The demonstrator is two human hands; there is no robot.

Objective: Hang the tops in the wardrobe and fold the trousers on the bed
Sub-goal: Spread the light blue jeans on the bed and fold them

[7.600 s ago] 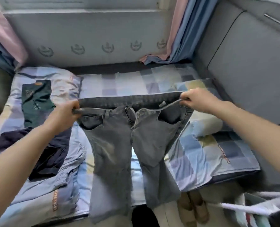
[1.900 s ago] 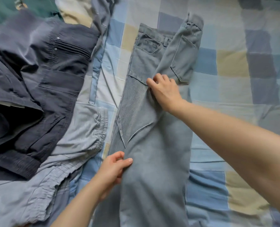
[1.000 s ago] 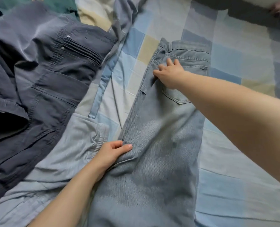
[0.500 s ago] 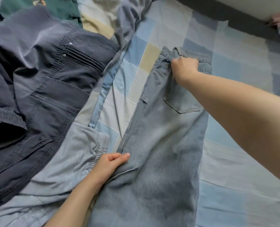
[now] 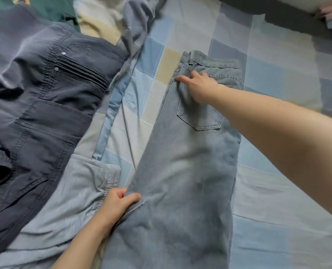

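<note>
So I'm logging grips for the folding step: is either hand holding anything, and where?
The left hand pinches the jeans at their left edge, mid-leg. The right hand only presses flat near the waistband.

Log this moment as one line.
step: smoothing jeans on bed | left hand: pinches edge | right hand: flat near waistband

Grey jeans (image 5: 182, 171) lie flat on the checked bedspread (image 5: 277, 191). The right hand (image 5: 200, 88) presses near the waistband. The left hand (image 5: 116, 206) pinches the near-left edge.
</note>
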